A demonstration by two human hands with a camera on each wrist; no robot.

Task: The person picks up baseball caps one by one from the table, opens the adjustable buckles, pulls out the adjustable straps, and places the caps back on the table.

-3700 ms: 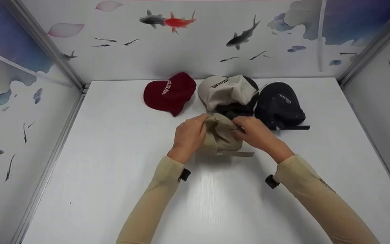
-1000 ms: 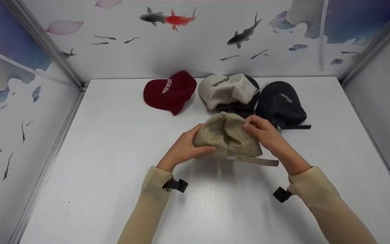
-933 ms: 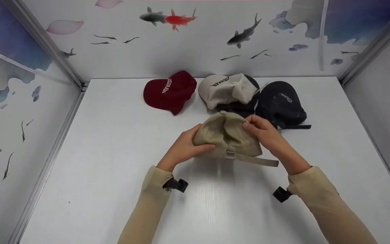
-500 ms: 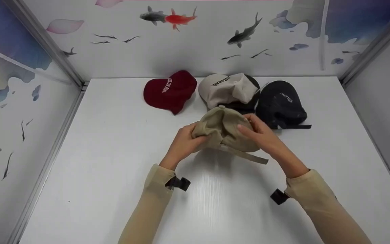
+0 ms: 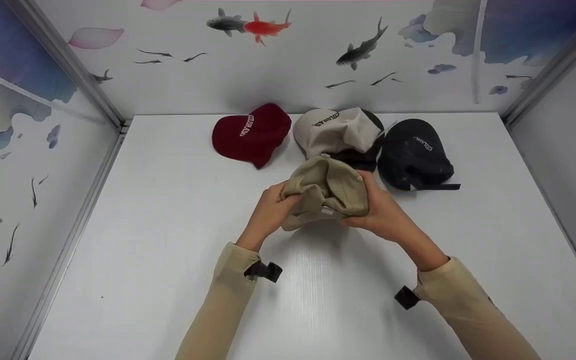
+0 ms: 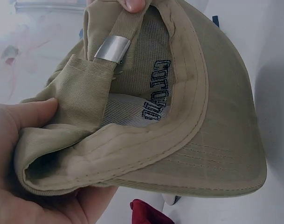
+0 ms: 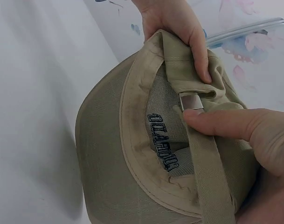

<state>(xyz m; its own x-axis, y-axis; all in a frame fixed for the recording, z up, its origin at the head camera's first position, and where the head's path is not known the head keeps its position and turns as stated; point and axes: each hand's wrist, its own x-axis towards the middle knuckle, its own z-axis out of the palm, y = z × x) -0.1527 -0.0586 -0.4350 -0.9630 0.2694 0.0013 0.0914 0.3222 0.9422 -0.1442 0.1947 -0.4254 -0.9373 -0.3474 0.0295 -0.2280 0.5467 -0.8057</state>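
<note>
A khaki baseball cap (image 5: pixel 340 186) is held up over the table between my two hands, its crown dented. The left hand (image 5: pixel 270 212) grips its left side, thumb on the outer cloth and fingers under the sweatband, as the left wrist view shows. Around the right side my right hand (image 5: pixel 385 212) holds it, the thumb pressing beside the metal buckle (image 7: pixel 191 101) of the back strap (image 7: pixel 209 175). Both wrist views show the inside of the cap, with the back of dark embroidered letters (image 6: pixel 156 91) and the stiff brim (image 6: pixel 225 126).
Along the back of the white table (image 5: pixel 168 225) lie a dark red cap (image 5: pixel 250 134), a cream cap (image 5: pixel 333 131) over a black one (image 5: pixel 360 161), and a dark navy cap (image 5: pixel 413 155). Printed wall panels (image 5: pixel 298 65) enclose the back and sides.
The khaki cap has come up off a lower hold and tilted, its strap end no longer showing in the head view. My right hand has shifted from its top edge down to the buckle.
</note>
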